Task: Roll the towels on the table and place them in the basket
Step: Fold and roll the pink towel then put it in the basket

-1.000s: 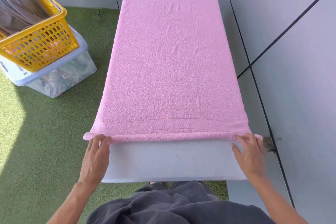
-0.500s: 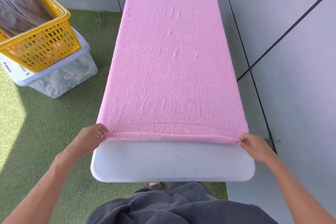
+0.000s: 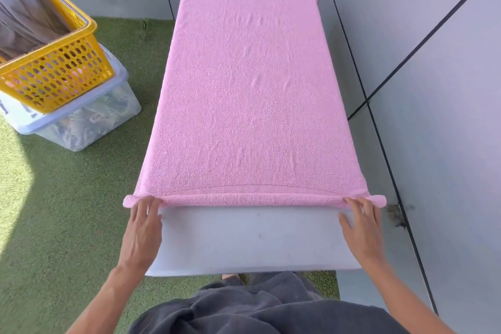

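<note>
A pink towel [image 3: 249, 84] lies flat along the white table [image 3: 252, 241], covering all but its near end. The towel's near edge is turned into a thin roll [image 3: 252, 199] that runs across the table's width. My left hand [image 3: 142, 228] lies flat with straight fingers, fingertips touching the roll's left end. My right hand [image 3: 362, 225] lies the same way at the roll's right end. A yellow basket [image 3: 54, 73] with a grey cloth [image 3: 24, 22] inside stands at the left.
The yellow basket sits on a clear lidded plastic box [image 3: 84, 122] on green artificial turf [image 3: 67, 211]. Grey wall panels [image 3: 433, 62] run close along the table's right side and behind its far end. My dark grey clothing [image 3: 265, 309] fills the bottom.
Half a second ago both hands pinched the towel's near corners with curled fingers. Now the fingers are straight and pressed against a slightly thicker roll at the near edge.
</note>
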`<state>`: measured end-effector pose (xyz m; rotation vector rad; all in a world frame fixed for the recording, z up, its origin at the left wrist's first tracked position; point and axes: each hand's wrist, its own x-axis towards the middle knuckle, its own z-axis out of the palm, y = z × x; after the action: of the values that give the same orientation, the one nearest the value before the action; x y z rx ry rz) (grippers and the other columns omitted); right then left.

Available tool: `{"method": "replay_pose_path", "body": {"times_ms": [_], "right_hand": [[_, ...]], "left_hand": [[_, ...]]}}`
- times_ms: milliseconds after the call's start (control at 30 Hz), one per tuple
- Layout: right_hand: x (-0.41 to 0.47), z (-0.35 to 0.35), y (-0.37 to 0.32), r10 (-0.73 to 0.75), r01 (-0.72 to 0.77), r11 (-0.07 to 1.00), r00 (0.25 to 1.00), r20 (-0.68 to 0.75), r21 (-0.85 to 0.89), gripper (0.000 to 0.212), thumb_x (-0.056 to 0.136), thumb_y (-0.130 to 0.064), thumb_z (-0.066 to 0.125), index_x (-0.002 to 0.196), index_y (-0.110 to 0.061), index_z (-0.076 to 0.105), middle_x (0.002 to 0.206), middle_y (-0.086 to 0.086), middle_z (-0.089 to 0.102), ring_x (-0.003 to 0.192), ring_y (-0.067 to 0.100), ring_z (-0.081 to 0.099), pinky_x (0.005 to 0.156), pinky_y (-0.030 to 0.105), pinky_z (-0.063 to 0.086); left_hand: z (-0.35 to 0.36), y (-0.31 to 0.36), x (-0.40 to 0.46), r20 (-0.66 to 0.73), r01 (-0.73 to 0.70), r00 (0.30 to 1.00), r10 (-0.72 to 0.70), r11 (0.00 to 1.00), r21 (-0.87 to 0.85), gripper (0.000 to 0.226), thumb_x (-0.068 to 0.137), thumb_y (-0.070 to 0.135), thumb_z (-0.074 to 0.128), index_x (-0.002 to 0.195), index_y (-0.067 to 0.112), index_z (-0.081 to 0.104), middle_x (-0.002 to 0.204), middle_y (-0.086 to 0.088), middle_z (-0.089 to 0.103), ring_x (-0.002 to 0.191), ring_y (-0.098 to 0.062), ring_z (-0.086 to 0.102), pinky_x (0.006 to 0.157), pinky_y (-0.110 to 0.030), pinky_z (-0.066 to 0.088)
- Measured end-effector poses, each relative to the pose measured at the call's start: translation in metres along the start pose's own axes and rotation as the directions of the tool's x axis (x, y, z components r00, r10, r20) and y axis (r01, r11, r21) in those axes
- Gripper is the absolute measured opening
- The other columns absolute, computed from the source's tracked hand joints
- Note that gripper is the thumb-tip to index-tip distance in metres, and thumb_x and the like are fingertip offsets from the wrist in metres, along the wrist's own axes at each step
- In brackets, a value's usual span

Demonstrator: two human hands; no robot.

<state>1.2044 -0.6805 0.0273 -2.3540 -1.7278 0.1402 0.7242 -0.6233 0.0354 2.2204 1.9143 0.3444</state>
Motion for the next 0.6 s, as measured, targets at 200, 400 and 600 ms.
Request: {"method": "replay_pose_path", "body": {"times_ms": [200, 400, 600], "right_hand": [[0.029, -0.007, 0.004, 0.002, -0.003, 1.000, 0.997, 0.077, 0.018, 0.025, 0.080, -0.002, 0.071, 0.104, -0.006, 0.067, 0.102, 0.009, 0.062, 0.103, 0.031, 0.050, 0.093, 0.038, 0.037], [0.043, -0.026, 0.028, -0.055, 0.005, 0.991, 0.922, 0.383, 0.131, 0.011, 0.089, -0.013, 0.064, 0.091, -0.024, 0.064, 0.088, -0.003, 0.065, 0.091, 0.028, 0.060, 0.081, 0.037, 0.044], [0.044, -0.026, 0.001, 0.169, -0.202, 0.932, 0.976, 0.134, 0.301, 0.015, 0.080, -0.010, 0.072, 0.093, -0.016, 0.067, 0.094, -0.003, 0.056, 0.097, 0.023, 0.055, 0.083, 0.026, 0.041]], "left_hand": [[-0.005, -0.013, 0.031, 0.045, 0.080, 0.996, -0.078, 0.996, -0.047, 0.028, 0.081, -0.016, 0.060, 0.104, 0.000, 0.065, 0.107, -0.015, 0.052, 0.096, -0.031, 0.044, 0.067, -0.041, 0.054], [-0.021, -0.042, 0.046, 0.389, 0.113, 0.919, -0.066, 0.988, -0.100, 0.022, 0.091, 0.000, 0.058, 0.108, 0.007, 0.070, 0.105, -0.007, 0.065, 0.095, -0.020, 0.058, 0.085, -0.032, 0.048], [-0.024, -0.028, 0.060, 0.159, 0.203, 0.971, -0.180, 0.969, -0.142, 0.016, 0.084, -0.005, 0.064, 0.090, 0.010, 0.067, 0.100, -0.009, 0.055, 0.096, -0.029, 0.051, 0.076, -0.042, 0.048]]}}
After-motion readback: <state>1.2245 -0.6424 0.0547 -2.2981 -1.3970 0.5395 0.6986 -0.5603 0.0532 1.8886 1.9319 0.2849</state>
